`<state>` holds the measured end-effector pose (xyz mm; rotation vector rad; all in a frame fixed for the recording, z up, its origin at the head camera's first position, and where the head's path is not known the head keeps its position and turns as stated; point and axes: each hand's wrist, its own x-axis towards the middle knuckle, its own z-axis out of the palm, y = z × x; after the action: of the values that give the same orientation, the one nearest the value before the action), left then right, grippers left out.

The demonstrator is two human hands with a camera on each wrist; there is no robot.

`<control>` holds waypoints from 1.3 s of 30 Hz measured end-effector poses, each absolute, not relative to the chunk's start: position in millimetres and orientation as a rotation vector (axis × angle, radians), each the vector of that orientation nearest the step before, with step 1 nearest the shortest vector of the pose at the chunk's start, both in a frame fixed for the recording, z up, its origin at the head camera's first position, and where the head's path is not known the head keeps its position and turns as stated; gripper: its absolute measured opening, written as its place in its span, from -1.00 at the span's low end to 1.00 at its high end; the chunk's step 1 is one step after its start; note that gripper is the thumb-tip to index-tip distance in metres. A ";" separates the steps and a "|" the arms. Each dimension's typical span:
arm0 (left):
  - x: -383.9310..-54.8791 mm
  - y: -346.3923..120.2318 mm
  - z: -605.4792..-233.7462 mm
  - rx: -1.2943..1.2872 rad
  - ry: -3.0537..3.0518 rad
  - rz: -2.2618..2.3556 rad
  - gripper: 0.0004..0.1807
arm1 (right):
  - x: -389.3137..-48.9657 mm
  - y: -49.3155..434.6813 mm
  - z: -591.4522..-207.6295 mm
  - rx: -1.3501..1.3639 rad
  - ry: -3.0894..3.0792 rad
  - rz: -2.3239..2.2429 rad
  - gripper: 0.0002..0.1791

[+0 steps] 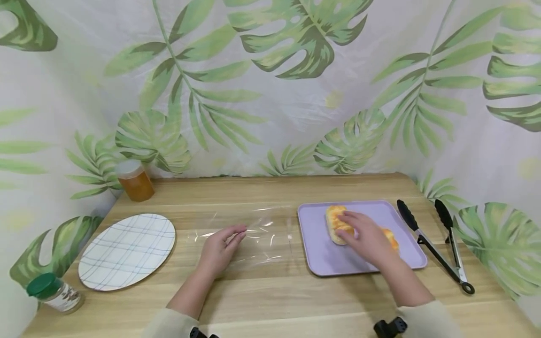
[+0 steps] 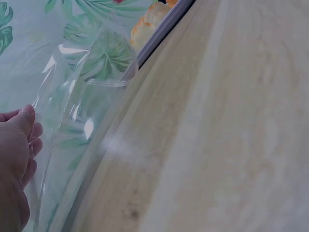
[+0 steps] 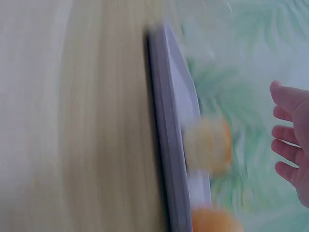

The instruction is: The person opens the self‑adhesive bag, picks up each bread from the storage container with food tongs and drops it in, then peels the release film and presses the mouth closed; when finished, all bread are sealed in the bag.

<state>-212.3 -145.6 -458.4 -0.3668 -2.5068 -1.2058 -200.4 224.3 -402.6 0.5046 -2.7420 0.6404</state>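
My left hand (image 1: 220, 249) pinches the edge of a clear plastic bag (image 1: 267, 234) between thumb and fingers, over the middle of the table. In the left wrist view the bag (image 2: 104, 83) hangs from that hand and shows a seal strip near its far end. My right hand (image 1: 369, 238) is over a lilac tray (image 1: 369, 209), fingers spread and nothing held. It partly covers a golden bread roll (image 1: 335, 219) in the head view; in the right wrist view the roll (image 3: 207, 145) lies apart from the fingers. Another roll (image 1: 390, 238) lies on the tray, partly behind the wrist.
Black-and-silver tongs (image 1: 441, 253) lie to the tray's right. On the left is a white plate (image 1: 127, 251) with a grid pattern. A green-lidded jar (image 1: 57, 295) stands at the front left, and an amber jar (image 1: 136, 182) at the back left. A leaf-print curtain (image 1: 270, 103) hangs behind the table.
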 end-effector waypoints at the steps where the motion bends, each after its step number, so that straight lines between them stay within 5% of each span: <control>1: -211.9 -146.4 -458.2 -0.354 -2.507 -1.210 -0.78 | -197.8 236.8 -400.2 0.438 -2.748 0.649 -0.52; 17: -210.5 -145.8 -458.1 -0.353 -2.508 -1.205 -0.79 | -174.0 404.6 -435.1 -0.432 -2.835 0.621 0.07; 25: -209.5 -146.1 -462.0 -0.360 -2.508 -1.192 -0.79 | -175.0 425.8 -447.0 -0.742 -3.025 0.811 0.32; 39: -211.1 -144.8 -461.3 -0.367 -2.502 -1.204 -0.81 | -166.1 418.5 -444.2 -0.727 -2.941 0.847 0.24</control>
<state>-211.1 -144.8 -461.3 -0.3673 -2.5024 -1.2040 -166.1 418.5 -444.2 -0.7270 -2.9409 0.8469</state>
